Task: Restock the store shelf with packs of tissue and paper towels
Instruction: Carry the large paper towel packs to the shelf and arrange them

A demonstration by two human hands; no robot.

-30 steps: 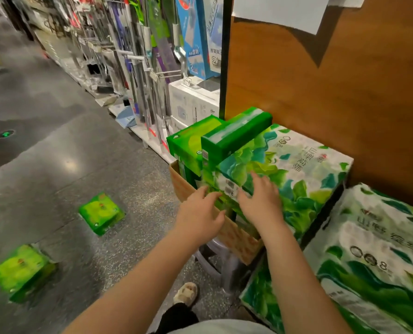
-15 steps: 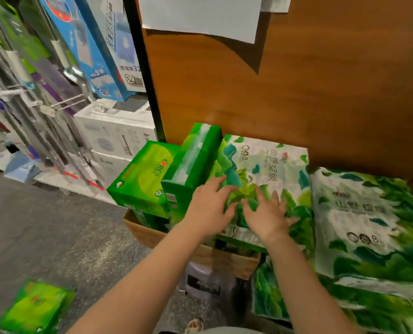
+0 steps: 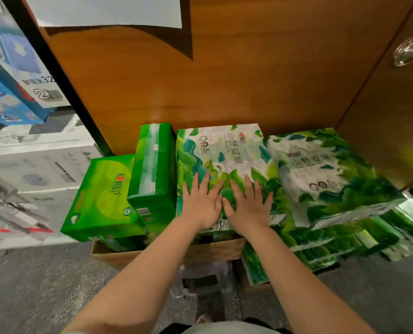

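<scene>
A white and green leaf-printed pack of paper towels (image 3: 221, 150) lies flat against the wooden panel. My left hand (image 3: 200, 203) and my right hand (image 3: 247, 204) press side by side on its near half, fingers straight and spread. Left of it a narrow green tissue pack (image 3: 152, 172) stands on its edge, and a wider green tissue pack (image 3: 104, 196) lies tilted beyond that. A second leaf-printed pack (image 3: 326, 174) lies to the right, on top of more such packs (image 3: 321, 247).
A cardboard box (image 3: 118, 253) under the green packs sits on a stool (image 3: 200, 280). A brown wooden panel (image 3: 224, 80) rises behind, with a metal knob (image 3: 409, 50) at the right. Blue and white boxes (image 3: 13, 92) stand at the left, above a grey floor (image 3: 32, 297).
My view has swung closer and down over the stack. Both hands slid forward onto the top of the leaf-printed pack and flattened, and the pack now lies squarer against the panel.
</scene>
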